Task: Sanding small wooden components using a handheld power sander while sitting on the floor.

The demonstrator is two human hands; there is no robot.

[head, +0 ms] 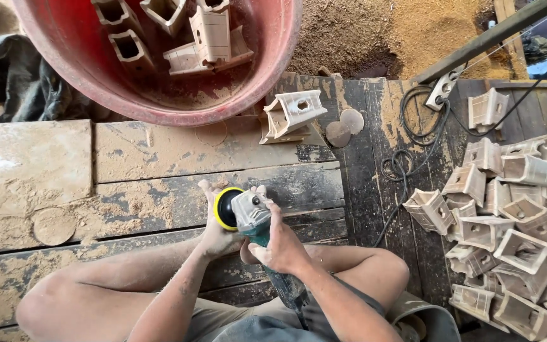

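Head view: both hands, left (218,235) and right (282,248), grip grinder (251,215) over sawdust-strewn plank floor (159,190)

The small grey-green angle grinder with a yellow-rimmed disc (243,214) sat between the left hand (215,231) and the right hand (281,248), above the dusty plank floor (159,190). Beyond it stood a big red plastic tub (273,57) with carved pale wooden blocks (207,38) inside. One such block (292,114) lay just right of the tub. A heap of carved wooden blocks (514,228) lay far right, a coiled black cable (413,145) between.
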